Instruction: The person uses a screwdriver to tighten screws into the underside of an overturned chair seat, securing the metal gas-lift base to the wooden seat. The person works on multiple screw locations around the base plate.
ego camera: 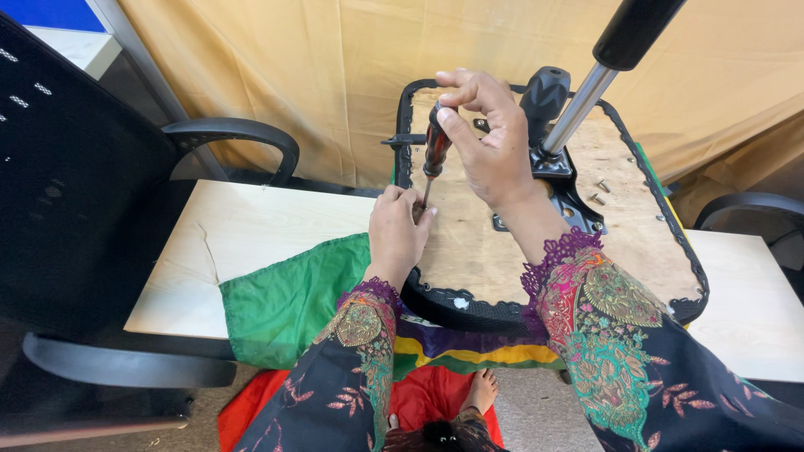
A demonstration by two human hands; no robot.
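An upturned chair seat (502, 243) with a bare plywood underside and black rim lies on the table. My right hand (490, 138) grips the dark red handle of a screwdriver (435, 146), held upright near the seat's left edge. My left hand (398, 230) pinches the screwdriver's shaft at its tip, against the plywood. A black metal bracket (569, 197) with a chrome gas cylinder (586, 96) rises from the middle of the seat.
Two loose screws (600, 192) lie on the plywood right of the bracket. A green cloth (285, 301) hangs off the pale table (243, 230). A black mesh chair back (75, 167) with armrest (234, 134) stands at left. Beige curtain behind.
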